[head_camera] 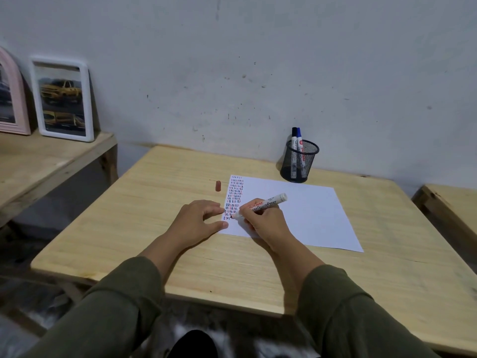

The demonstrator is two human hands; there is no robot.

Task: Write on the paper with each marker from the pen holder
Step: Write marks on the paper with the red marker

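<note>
Marker (260,205) gripped in right hand (263,223), tip on paper (304,215); left hand (198,220) spread, steadying it.

There is just one camera, and it sits on the person's head. It looks forward and down, so both arms reach away from the bottom edge into the middle of the picture. The left hand (198,219) and the right hand (263,220) are close, near the middle of the view. The wooden table (160,192) fills most of the lower half. The wall (232,60) fills the top half, so the camera faces it. The lens is wide, so a shelf with a picture frame (62,99) shows far to the left, and another table's corner (449,202) shows at the right.
</note>
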